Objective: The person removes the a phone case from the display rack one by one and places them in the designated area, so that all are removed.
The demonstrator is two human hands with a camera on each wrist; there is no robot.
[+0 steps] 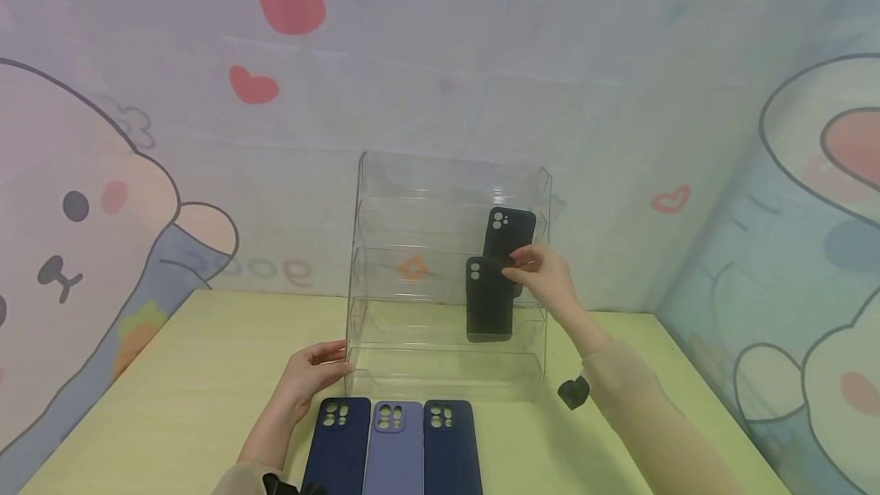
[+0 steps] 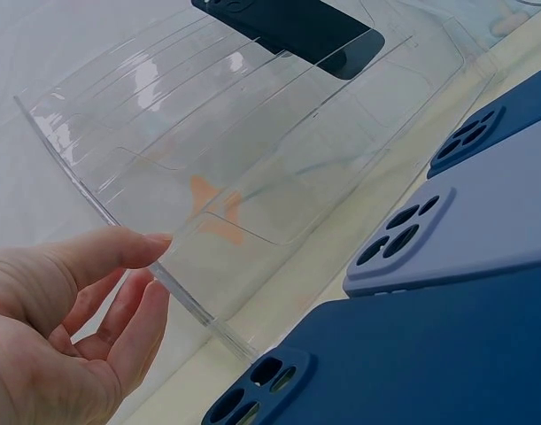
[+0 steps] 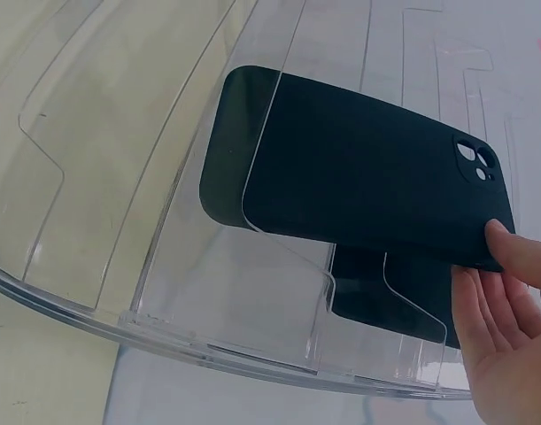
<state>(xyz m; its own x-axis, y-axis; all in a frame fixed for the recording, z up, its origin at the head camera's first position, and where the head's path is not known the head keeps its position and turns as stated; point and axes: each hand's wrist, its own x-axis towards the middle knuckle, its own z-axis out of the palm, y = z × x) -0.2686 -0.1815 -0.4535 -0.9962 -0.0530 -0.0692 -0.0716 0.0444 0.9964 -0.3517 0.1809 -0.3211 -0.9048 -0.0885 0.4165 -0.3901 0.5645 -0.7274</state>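
**While the left hand (image 1: 312,376) steadies the clear rack (image 1: 412,380), the right hand (image 1: 546,277) holds a black case (image 1: 490,315) in one of its tiers**

As the right thumb presses the near face of that case and the fingers sit behind it, the grip looks like a light pinch at the upper corner, just beside the camera cutouts. The left hand is also grasping: its thumb lies on the rack's side edge, with the fingers curled on the other side.

Below the right fingertips, the case's lower end shows through a clear front panel (image 1: 412,325), so it appears to be inside that tier; whether it rests on the floor of the tier I cannot tell. To do this step well, I would lower the case straight, square it with the panel and let go only once it stands unaided. A corner pinch could let it twist, and the right knuckles could nudge the rear case (image 1: 510,228), so a steady left hand should help.

The rack is a stepped holder between the two hands. Besides the case being held, it contains that rear case, also black, standing one or more tiers back, just beyond the right fingers. Nearer the person than the left hand, and to its right, a dark blue case (image 1: 337,453), a lavender case (image 1: 395,457) and a navy case (image 1: 452,457) lie side by side on the table (image 1: 227,373).
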